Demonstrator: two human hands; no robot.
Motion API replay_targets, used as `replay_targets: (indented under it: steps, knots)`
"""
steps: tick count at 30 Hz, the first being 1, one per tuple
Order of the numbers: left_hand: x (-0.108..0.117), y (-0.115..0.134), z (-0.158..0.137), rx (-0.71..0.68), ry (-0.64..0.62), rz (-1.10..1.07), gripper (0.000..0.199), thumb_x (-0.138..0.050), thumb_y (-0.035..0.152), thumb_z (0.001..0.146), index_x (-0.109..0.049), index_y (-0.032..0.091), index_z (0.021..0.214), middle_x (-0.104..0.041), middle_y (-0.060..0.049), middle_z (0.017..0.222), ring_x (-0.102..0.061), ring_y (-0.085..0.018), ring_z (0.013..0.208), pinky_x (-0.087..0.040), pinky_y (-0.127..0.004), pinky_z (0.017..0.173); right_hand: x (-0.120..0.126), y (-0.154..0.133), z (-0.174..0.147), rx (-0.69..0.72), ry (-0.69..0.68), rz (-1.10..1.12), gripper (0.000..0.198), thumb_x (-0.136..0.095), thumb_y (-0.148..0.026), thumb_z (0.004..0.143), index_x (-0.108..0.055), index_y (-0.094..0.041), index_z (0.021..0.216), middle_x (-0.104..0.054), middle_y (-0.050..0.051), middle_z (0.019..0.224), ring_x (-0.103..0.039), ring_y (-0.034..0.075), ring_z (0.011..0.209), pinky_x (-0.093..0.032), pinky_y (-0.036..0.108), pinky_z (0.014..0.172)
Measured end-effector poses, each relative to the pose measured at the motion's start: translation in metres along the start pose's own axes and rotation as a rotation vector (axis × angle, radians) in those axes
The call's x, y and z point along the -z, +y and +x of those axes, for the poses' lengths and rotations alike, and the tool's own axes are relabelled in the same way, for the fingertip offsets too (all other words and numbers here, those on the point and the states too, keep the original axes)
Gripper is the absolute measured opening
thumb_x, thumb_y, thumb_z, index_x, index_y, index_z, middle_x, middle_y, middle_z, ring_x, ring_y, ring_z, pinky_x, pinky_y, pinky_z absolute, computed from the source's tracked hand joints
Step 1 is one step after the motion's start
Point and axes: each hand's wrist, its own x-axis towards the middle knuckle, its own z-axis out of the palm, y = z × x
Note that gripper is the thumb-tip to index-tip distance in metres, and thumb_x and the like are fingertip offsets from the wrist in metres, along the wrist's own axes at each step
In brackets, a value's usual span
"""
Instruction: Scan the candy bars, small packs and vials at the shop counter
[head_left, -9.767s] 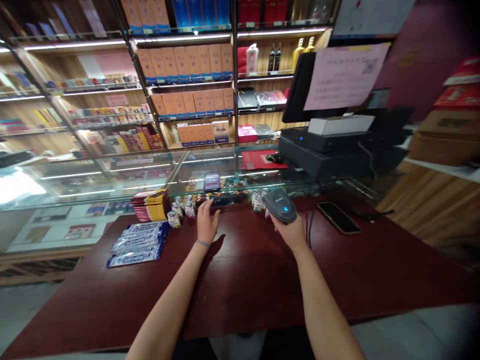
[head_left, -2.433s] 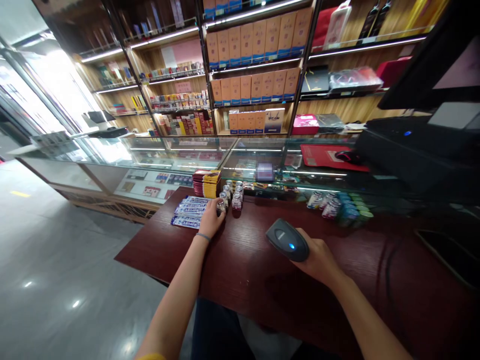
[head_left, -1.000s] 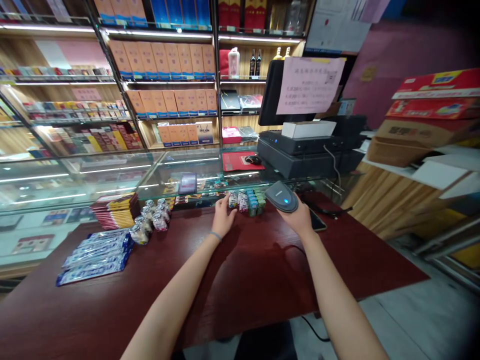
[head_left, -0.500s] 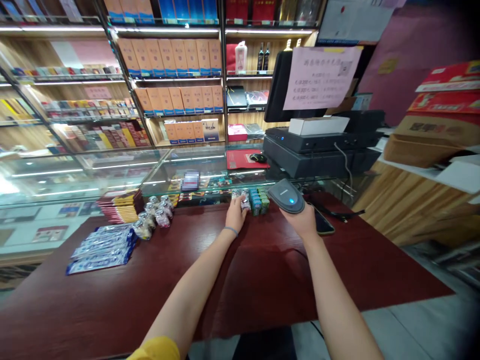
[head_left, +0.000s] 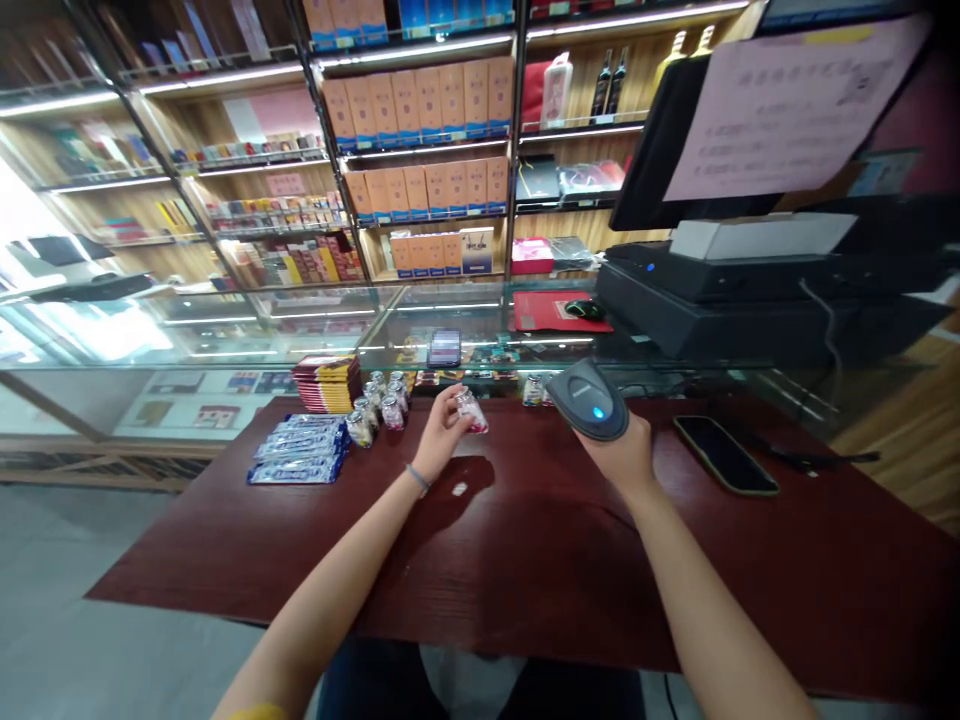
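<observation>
My left hand (head_left: pixel 439 440) is closed on a small clear jar (head_left: pixel 472 412) with pink and white contents, held tilted just above the dark red table. My right hand (head_left: pixel 628 458) grips a dark grey barcode scanner (head_left: pixel 591 400), its blue light lit. Behind the scanner, partly hidden by it, stands another small jar (head_left: pixel 532 391). Left of my left hand, several similar jars (head_left: pixel 391 408) stand in a cluster. Blue-and-white packets (head_left: pixel 300 450) lie in overlapping rows beside them, with a stack of maroon-and-yellow packs (head_left: pixel 327 384) behind.
A phone (head_left: pixel 726 455) lies right of my right hand, near a black cable (head_left: pixel 810 460). Beyond the table (head_left: pixel 540 580) runs a glass counter (head_left: pixel 322 310) with a mouse (head_left: pixel 585 310), a cash drawer (head_left: pixel 675 310) and a monitor (head_left: pixel 652 150). Shelves of boxes stand behind.
My left hand has lifted a jar from the back row and brought it left, toward me. The scanner remains in my right hand. The camera view has shifted.
</observation>
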Motion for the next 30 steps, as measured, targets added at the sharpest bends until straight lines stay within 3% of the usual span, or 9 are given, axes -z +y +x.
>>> replay_targets:
  steps: [5, 10, 14, 20, 27, 30]
  knots:
    - [0.06, 0.027, -0.027, 0.173, -0.048, -0.212, 0.081, -0.08, 0.034, 0.086, -0.039, 0.036, 0.157, -0.065, -0.006, 0.134, -0.067, -0.019, 0.11, -0.055, -0.031, 0.091, -0.017, -0.015, -0.024, 0.069, -0.126, 0.083, 0.015, -0.07, -0.034, 0.076, -0.07, -0.026, 0.088, -0.076, 0.008, 0.075, -0.075, 0.031, 0.074, -0.061, 0.038, 0.069]
    - [0.091, 0.028, -0.04, 0.264, 0.007, -0.406, 0.066, -0.078, 0.031, 0.087, -0.05, 0.032, 0.147, -0.063, -0.009, 0.143, -0.069, -0.02, 0.113, -0.056, -0.032, 0.09, -0.022, -0.036, -0.036, 0.333, -0.262, 0.174, 0.011, -0.061, -0.024, 0.078, -0.067, -0.025, 0.087, -0.075, 0.008, 0.081, -0.073, 0.028, 0.075, -0.06, 0.037, 0.069]
    - [0.1, 0.026, -0.04, 0.299, 0.031, -0.508, 0.055, -0.074, 0.026, 0.088, -0.055, 0.03, 0.14, -0.064, -0.01, 0.143, -0.071, -0.021, 0.109, -0.056, -0.029, 0.08, -0.025, -0.047, -0.041, 0.444, -0.393, 0.225, 0.02, -0.058, -0.019, 0.077, -0.067, -0.025, 0.095, -0.077, 0.009, 0.093, -0.075, 0.029, 0.089, -0.06, 0.037, 0.076]
    - [0.103, 0.026, -0.039, 0.332, 0.037, -0.541, 0.05, -0.071, 0.024, 0.09, -0.057, 0.03, 0.137, -0.065, -0.008, 0.142, -0.071, -0.02, 0.107, -0.056, -0.028, 0.078, -0.028, -0.042, -0.054, 0.322, -0.588, 0.145, 0.053, -0.063, -0.017, 0.067, -0.064, -0.027, 0.119, -0.079, 0.003, 0.086, -0.077, 0.026, 0.072, -0.056, 0.029, 0.064]
    - [0.105, 0.015, -0.033, 0.362, 0.134, -0.531, 0.055, -0.074, 0.027, 0.088, -0.055, 0.029, 0.139, -0.068, -0.012, 0.136, -0.071, -0.022, 0.101, -0.056, -0.032, 0.074, -0.027, -0.045, -0.055, 0.369, -0.645, 0.077, 0.039, -0.064, -0.016, 0.069, -0.062, -0.029, 0.106, -0.077, -0.001, 0.075, -0.077, 0.026, 0.067, -0.047, 0.026, 0.057]
    - [0.104, 0.016, -0.034, 0.348, 0.097, -0.493, 0.055, -0.073, 0.029, 0.089, -0.055, 0.03, 0.141, -0.065, -0.011, 0.14, -0.071, -0.022, 0.103, -0.056, -0.032, 0.076, -0.028, -0.044, -0.056, 0.388, -0.661, 0.09, 0.048, -0.064, -0.017, 0.071, -0.058, -0.029, 0.118, -0.079, 0.0, 0.083, -0.079, 0.027, 0.072, -0.047, 0.027, 0.058]
